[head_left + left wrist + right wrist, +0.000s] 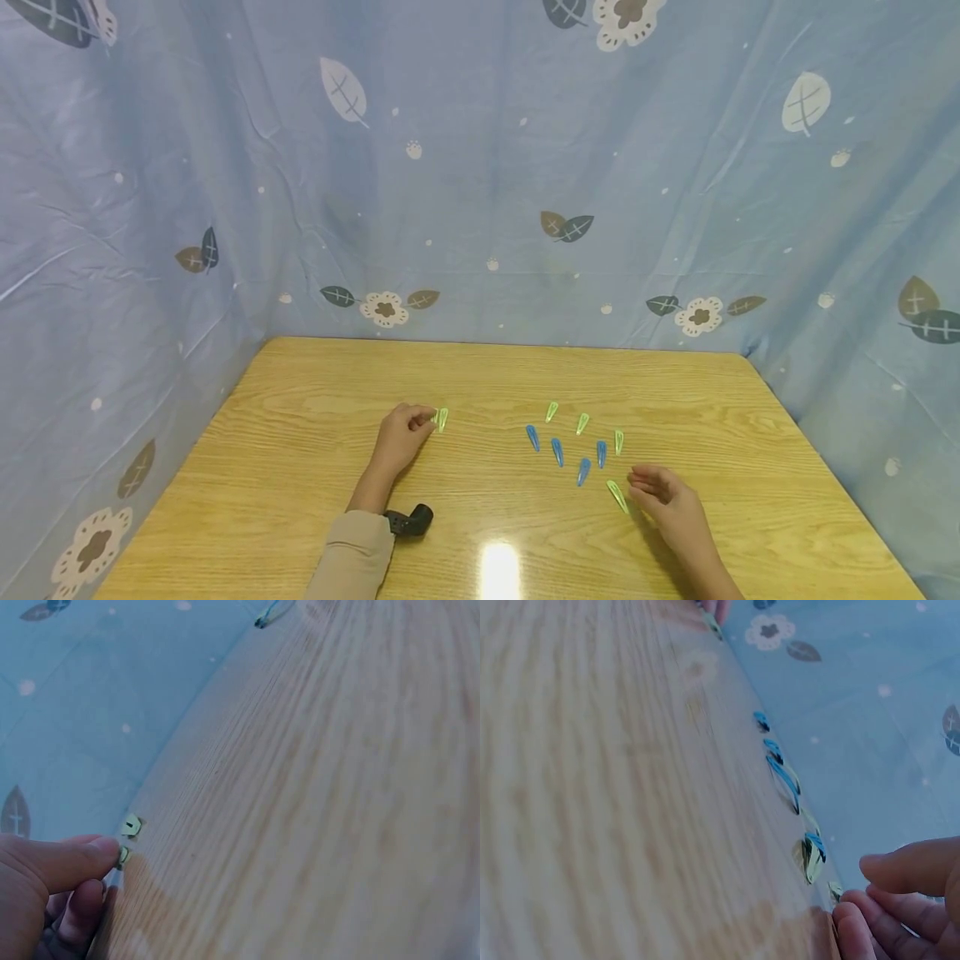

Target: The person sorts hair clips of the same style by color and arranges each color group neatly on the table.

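Observation:
My left hand [402, 433] pinches a green snap hair clip [124, 856] between thumb and finger, low over the left half of the table. Right beside it lies a second green hair clip [443, 419]. My right hand [670, 504] is at the right, its thumb and fingers parted with nothing between them. Just left of its fingertips, another green hair clip [617, 497] lies on the wood. In the right wrist view the thumb stands apart from the relaxed fingers [862, 919].
Several blue hair clips [557, 452] lie loosely spread right of the table's middle. More green ones [582, 423] lie behind them. The wooden table [315, 375] ends at a blue patterned curtain [465, 208] at the back and sides. A black wrist camera [411, 521] sticks out from my left wrist.

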The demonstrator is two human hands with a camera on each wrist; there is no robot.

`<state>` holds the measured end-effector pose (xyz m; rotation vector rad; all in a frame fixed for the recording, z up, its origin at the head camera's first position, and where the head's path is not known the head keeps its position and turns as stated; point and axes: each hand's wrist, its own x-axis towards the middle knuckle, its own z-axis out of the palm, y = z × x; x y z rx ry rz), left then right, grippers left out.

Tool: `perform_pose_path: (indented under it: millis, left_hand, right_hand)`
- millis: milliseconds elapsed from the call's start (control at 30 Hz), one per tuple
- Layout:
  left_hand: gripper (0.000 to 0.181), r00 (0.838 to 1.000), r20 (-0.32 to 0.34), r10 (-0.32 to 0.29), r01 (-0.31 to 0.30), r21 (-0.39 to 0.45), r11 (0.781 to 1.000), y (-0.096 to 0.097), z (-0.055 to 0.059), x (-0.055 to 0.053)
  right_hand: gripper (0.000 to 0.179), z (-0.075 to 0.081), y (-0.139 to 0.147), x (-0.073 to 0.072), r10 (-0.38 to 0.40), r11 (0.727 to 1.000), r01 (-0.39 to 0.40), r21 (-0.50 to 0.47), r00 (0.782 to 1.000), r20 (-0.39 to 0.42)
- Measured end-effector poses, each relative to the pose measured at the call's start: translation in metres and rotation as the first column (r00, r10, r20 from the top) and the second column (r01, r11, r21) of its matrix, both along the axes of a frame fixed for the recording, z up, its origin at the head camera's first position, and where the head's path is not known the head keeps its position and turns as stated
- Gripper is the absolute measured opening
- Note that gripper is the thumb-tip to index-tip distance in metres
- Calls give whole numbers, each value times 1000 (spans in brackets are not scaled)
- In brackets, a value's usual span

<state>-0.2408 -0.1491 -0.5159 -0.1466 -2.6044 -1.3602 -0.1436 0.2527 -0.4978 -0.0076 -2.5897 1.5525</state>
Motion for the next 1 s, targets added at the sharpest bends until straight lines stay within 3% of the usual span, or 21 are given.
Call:
perform_pose_path:
  millis: [167, 567, 1000]
  left_hand:
    - [19, 1000, 4, 0, 0, 1, 1000, 0, 1, 0]
    - [19, 1000, 13, -6, 6, 7, 1000, -1, 0, 0]
    - [19, 1000, 9, -4, 4, 1, 1000, 0, 0, 0]
  right_hand:
    - [36, 2, 0, 0, 15, 999, -17, 46, 999, 52]
    - [28, 1, -6, 4, 59, 974, -59, 220, 998, 7]
    - [27, 4, -9, 1, 65, 961, -67, 270, 998, 17]
